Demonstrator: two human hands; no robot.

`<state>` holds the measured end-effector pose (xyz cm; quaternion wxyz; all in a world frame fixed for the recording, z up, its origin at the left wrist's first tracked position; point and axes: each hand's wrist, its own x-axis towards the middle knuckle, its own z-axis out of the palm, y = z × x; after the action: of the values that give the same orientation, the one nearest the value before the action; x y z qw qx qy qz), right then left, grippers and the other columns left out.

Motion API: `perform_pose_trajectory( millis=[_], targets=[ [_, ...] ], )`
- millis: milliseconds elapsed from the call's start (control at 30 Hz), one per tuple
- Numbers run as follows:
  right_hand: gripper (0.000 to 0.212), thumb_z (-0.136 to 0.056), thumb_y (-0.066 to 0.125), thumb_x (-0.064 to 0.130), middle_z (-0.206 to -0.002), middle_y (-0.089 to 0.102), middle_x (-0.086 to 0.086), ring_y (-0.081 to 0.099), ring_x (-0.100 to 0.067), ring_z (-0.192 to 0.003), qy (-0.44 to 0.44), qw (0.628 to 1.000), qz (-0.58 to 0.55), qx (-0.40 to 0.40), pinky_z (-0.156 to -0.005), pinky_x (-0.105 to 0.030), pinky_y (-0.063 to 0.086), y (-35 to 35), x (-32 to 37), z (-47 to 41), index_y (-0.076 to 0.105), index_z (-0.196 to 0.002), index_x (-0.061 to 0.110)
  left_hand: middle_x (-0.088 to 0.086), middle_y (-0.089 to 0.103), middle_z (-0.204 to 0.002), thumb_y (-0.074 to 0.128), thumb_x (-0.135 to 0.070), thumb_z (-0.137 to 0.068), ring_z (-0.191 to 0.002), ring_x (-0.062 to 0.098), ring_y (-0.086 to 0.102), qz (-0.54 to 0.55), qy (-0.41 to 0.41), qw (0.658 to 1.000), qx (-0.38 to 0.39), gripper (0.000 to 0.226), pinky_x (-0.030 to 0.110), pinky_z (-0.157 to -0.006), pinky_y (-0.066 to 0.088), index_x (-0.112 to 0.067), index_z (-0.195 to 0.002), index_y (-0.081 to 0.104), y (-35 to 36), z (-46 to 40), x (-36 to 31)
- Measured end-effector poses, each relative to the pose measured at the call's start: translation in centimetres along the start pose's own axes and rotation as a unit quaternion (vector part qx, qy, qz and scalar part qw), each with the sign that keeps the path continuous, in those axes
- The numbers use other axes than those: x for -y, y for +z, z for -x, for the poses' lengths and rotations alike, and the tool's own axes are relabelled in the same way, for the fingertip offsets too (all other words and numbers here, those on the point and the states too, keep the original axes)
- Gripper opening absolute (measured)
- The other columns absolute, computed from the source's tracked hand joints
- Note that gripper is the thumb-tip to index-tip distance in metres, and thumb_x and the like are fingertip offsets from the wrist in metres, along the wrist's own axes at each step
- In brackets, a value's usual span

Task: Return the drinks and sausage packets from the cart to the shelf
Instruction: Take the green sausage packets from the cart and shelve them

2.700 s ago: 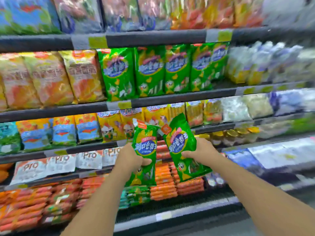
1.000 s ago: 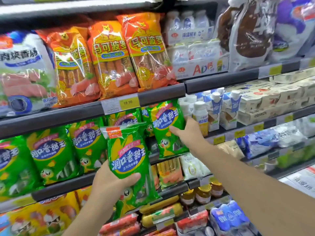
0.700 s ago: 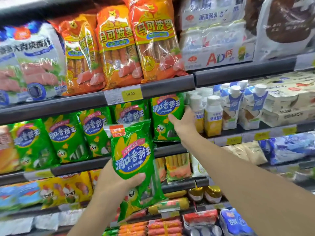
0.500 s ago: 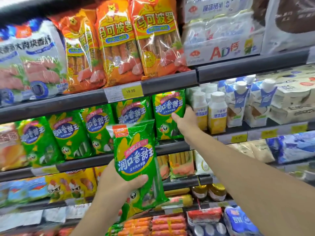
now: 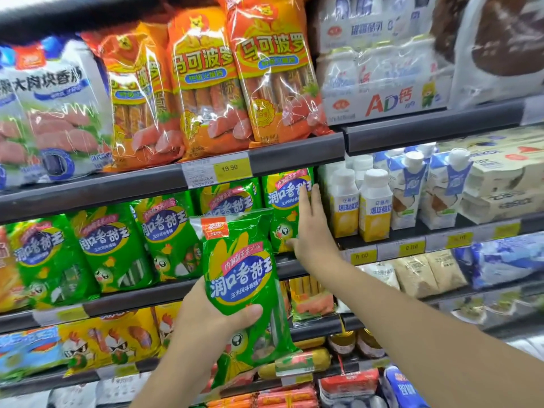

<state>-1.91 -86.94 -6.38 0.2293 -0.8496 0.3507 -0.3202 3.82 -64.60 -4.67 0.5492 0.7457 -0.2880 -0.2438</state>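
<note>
Left hand: the left hand is clamped around the lower half of a green sausage packet, thumb across its front, holding it upright in front of the shelves.
Right hand: the right hand has its fingers spread and straight, gripping nothing; the palm lies flat against the shelved green packet at the right end of its row.
Task items: one packet is in the left hand, clear of the shelf; the other stands on the middle shelf, just beside the yoghurt bottles.
Edges and room: the upper shelf rail runs close above the tops of the green packets. The green row is packed edge to edge, and the held packet covers part of it.
Materials: the packets are glossy, crinkled plastic film, flat and pillow-shaped; the bottles are smooth with white caps; the rails are dark and matt, carrying yellow price tags.
Surroundings: orange sausage bags crowd the shelf above, white-and-blue cartons stand right of the bottles, and yellow packets fill the shelf below.
</note>
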Motion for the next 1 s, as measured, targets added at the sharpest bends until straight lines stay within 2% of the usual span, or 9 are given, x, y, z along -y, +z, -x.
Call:
perform_pose_trajectory(
  millis=[233,300,400,500,600,733,833,900,1000],
  targets=[
    [0.093,-0.087,0.07,0.013,-0.162,-0.014,-0.019,-0.005,-0.035,-0.151,-0.056,0.985,0.151,-0.058,-0.116,-0.028,0.024,1.9,-0.9,-1.2,0.007,-0.155,0.004,-0.012,0.076,-0.094,0.093,-0.013,-0.059,-0.085,0.008,0.072,0.006,0.009,1.0,0.019,0.059,0.034,-0.079,0.055,-0.03,-0.106,0.061,-0.2,-0.6,0.4],
    [0.093,-0.089,0.067,0.012,-0.162,-0.015,-0.019,-0.005,-0.035,-0.151,-0.053,0.989,0.126,-0.049,-0.119,-0.032,0.017,1.7,-0.6,-1.2,0.003,-0.156,0.006,-0.013,0.076,-0.093,0.092,-0.013,-0.06,-0.086,0.008,0.072,0.006,0.008,1.0,0.023,0.059,0.034,-0.079,0.054,-0.031,-0.106,0.061,-0.1,-1.0,0.4],
    [0.096,-0.09,0.068,0.013,-0.164,-0.016,-0.006,0.001,-0.023,-0.152,-0.017,0.999,0.039,-0.022,-0.116,-0.026,0.023,0.2,0.1,-0.3,0.0,-0.157,0.014,-0.012,0.076,-0.093,0.092,-0.011,-0.06,-0.086,0.008,0.072,0.014,0.009,1.0,0.024,0.058,0.031,-0.076,0.054,-0.03,-0.106,0.061,0.6,-1.8,0.1],
    [0.057,-0.093,0.064,0.016,-0.156,0.031,-0.007,0.033,-0.019,-0.143,-0.019,0.998,-0.053,-0.03,-0.11,-0.024,0.029,-1.9,0.3,1.4,0.041,-0.145,0.009,-0.01,0.076,-0.094,0.092,-0.01,-0.06,-0.088,0.012,0.072,0.024,0.011,0.999,0.038,0.059,0.035,-0.077,0.056,-0.027,-0.108,0.062,2.0,-2.9,-0.8],
    [0.022,-0.097,0.056,0.022,-0.113,0.065,-0.004,0.062,-0.018,-0.108,0.028,0.986,-0.159,-0.046,-0.089,-0.024,0.046,-3.7,-0.4,2.6,0.065,-0.115,0.012,-0.007,0.077,-0.094,0.092,-0.007,-0.06,-0.089,0.016,0.073,0.031,0.021,0.998,0.046,0.057,0.039,-0.081,0.057,-0.024,-0.106,0.062,3.6,-4.6,-2.1],
    [0.032,-0.095,0.06,0.032,-0.107,0.068,0.001,0.064,-0.016,-0.103,0.103,0.963,-0.239,0.077,-0.09,-0.036,0.054,-6.1,-1.2,3.0,0.06,-0.121,0.014,-0.01,0.076,-0.091,0.092,-0.007,-0.061,-0.082,0.007,0.072,0.035,0.054,0.997,0.05,0.054,0.026,-0.071,0.054,-0.026,-0.101,0.061,5.5,-6.9,-4.3],
    [0.049,-0.084,0.075,0.011,-0.097,0.065,0.006,0.064,-0.009,-0.088,0.093,0.949,-0.256,0.159,-0.076,-0.018,0.054,-7.1,-1.7,3.2,0.051,-0.127,0.017,-0.01,0.075,-0.091,0.092,-0.007,-0.059,-0.081,0.007,0.072,0.022,0.083,0.995,0.045,0.053,0.026,-0.068,0.054,-0.026,-0.098,0.061,6.5,-8.4,-5.6],
    [0.073,-0.07,0.085,0.004,-0.098,0.063,0.007,0.062,-0.005,-0.085,0.072,0.962,-0.212,0.154,-0.071,-0.015,0.053,-7.0,-2.0,2.7,0.046,-0.13,0.019,-0.008,0.076,-0.093,0.093,-0.008,-0.059,-0.085,0.011,0.073,0.011,0.087,0.995,0.043,0.055,0.032,-0.075,0.057,-0.024,-0.102,0.063,7.2,-9.4,-6.3],
    [0.087,-0.059,0.092,0.008,-0.107,0.063,0.001,0.064,-0.017,-0.098,0.065,0.981,-0.163,0.085,-0.086,-0.034,0.055,-6.4,-2.1,1.4,0.046,-0.133,0.012,-0.005,0.072,-0.109,0.096,-0.023,-0.054,-0.099,0.019,0.069,-0.02,0.075,0.997,0.02,0.074,0.048,-0.085,0.057,-0.02,-0.118,0.058,8.5,-11.0,-7.1]
  ],
)
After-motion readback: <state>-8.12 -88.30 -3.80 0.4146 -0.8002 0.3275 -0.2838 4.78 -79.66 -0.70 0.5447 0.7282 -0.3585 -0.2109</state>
